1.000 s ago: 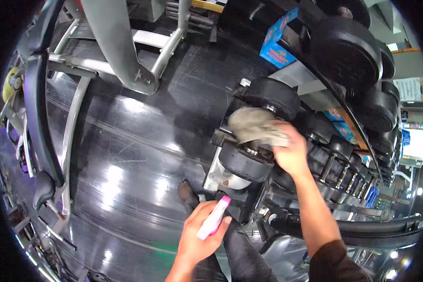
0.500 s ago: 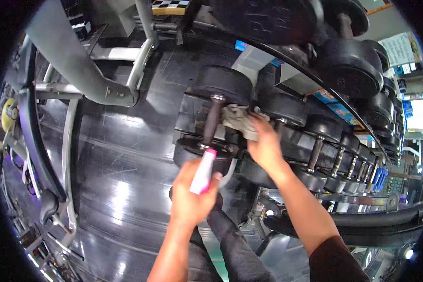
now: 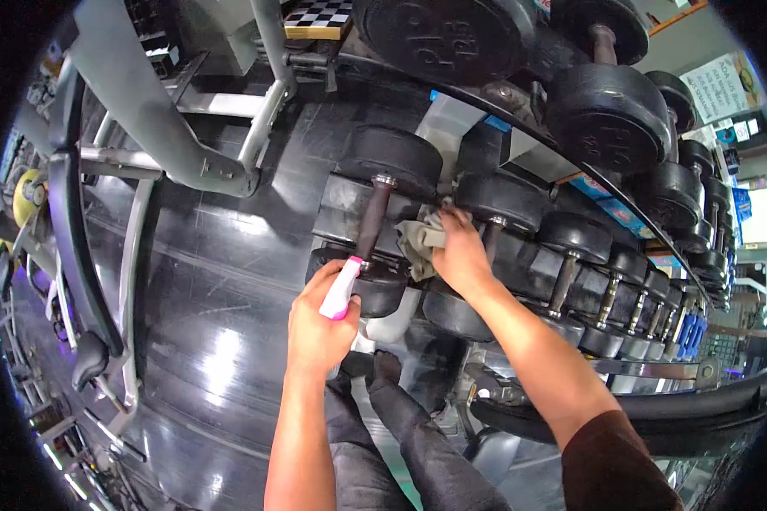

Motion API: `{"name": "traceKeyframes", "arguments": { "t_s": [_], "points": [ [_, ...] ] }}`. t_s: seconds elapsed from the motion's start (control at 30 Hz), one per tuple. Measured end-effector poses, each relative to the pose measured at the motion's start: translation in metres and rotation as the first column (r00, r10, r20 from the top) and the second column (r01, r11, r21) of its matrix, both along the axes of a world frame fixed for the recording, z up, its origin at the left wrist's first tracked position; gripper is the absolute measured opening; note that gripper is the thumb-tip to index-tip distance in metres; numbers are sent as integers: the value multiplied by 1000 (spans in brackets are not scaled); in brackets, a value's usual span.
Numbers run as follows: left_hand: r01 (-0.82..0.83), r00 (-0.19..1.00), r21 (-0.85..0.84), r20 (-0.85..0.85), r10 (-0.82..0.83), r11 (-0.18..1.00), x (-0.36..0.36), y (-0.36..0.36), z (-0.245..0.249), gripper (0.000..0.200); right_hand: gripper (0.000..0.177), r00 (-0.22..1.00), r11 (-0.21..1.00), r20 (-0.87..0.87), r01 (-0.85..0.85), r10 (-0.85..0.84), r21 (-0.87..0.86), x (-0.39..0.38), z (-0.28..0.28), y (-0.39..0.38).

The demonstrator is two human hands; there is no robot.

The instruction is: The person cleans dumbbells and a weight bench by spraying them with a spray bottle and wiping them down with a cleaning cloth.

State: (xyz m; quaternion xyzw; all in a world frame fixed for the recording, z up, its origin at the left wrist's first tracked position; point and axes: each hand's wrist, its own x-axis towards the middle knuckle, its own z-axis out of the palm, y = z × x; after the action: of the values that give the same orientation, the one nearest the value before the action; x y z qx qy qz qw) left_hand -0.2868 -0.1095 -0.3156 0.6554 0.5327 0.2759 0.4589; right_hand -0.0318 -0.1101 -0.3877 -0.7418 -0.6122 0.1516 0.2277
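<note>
My left hand is closed around a spray bottle with a white and pink head; the hand covers most of its body. The tip of that head overlaps the near end of a black dumbbell lying on the lower rack. Bunched in my right hand is a greyish cloth. It is just right of this dumbbell's handle, over the rack surface. Beside my right hand lies the neighbouring dumbbell, its handle partly hidden by my fingers.
More dumbbells line the lower rack to the right. Large dumbbells sit on the upper tier. A grey-framed machine and a padded bench stand left on the dark floor. My legs are below.
My right hand and the cloth have shifted slightly left and down. My left hand has moved left, and the spray bottle head now overlaps the dumbbell's near end. The camera view has shifted slightly.
</note>
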Motion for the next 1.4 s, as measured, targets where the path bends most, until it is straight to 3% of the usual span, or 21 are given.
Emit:
{"name": "traceKeyframes", "arguments": {
  "t_s": [0.13,0.2,0.23,0.33,0.43,0.5,0.53,0.6,0.63,0.73,0.77,0.87,0.9,1.0,1.03,1.07,1.13,1.17,1.27,1.3,1.4],
  "points": [
    [-24,1000,6,10,24,1000,3,-3,-2,36,58,886,965,402,-155,231,-214,-25,-30,-9],
    [-36,999,-49,-8,36,998,5,-3,1,36,55,809,888,407,-284,424,-361,-12,-27,-5],
    [-41,999,-74,-15,40,996,6,-3,4,36,47,822,783,236,-345,518,-518,-7,-23,-2],
    [-20,999,23,-34,21,1000,5,-4,-1,38,42,849,564,127,-223,513,-795,-31,23,15],
    [-23,1000,-12,-20,23,1000,6,-2,1,38,33,970,860,153,-86,187,-504,-31,17,16],
    [-16,999,3,-46,16,1000,4,-1,1,38,34,995,981,-20,96,-101,-165,-25,10,23],
    [-17,998,16,-55,18,1000,5,2,1,38,44,985,973,55,173,-166,-153,-19,3,28],
    [-32,999,-33,-28,31,999,6,4,1,38,48,921,984,389,85,-19,-154,-37,-50,19],
    [-36,999,-23,-22,35,999,6,5,-2,38,47,839,998,543,50,-22,-37,-50,-58,14],
    [-31,999,-30,-24,30,999,4,0,-3,38,39,939,935,293,-69,178,-347,-32,-36,16],
    [-32,999,-20,-20,32,999,4,4,-1,38,31,988,935,151,20,36,-355,-21,-57,16],
    [-38,999,-15,3,38,999,4,3,0,38,25,847,737,67,-418,528,-532,5,-9,3],
    [-18,1000,8,18,18,1000,3,5,0,39,32,880,801,-8,-437,476,-408,5,2,3],
    [-8,1000,-16,-8,7,1000,1,5,0,38,37,991,883,-38,-130,126,-451,2,23,21],
    [-11,1000,-25,-13,11,1000,1,5,1,38,42,1000,996,23,-12,14,-91,-1,2,24],
    [-17,1000,-34,-18,16,999,1,5,3,37,44,989,989,-43,136,-139,-59,-9,-8,30],
    [-14,1000,-42,-26,13,999,-1,6,1,37,46,961,997,276,13,-33,73,-36,-40,18],
    [-5,1000,-40,-26,4,999,-1,6,0,37,42,850,994,525,-84,32,76,-42,-71,15],
    [-8,1000,-66,-14,7,998,-2,5,3,36,38,939,921,137,-266,314,-285,-36,-18,14],
    [-13,1000,-75,-11,13,997,-2,5,3,36,34,884,869,117,-406,452,-284,-27,-14,15],
    [-1,1000,-75,-15,0,997,-3,4,1,36,33,851,701,-63,-469,521,-537,-18,-2,22]
  ]
}}
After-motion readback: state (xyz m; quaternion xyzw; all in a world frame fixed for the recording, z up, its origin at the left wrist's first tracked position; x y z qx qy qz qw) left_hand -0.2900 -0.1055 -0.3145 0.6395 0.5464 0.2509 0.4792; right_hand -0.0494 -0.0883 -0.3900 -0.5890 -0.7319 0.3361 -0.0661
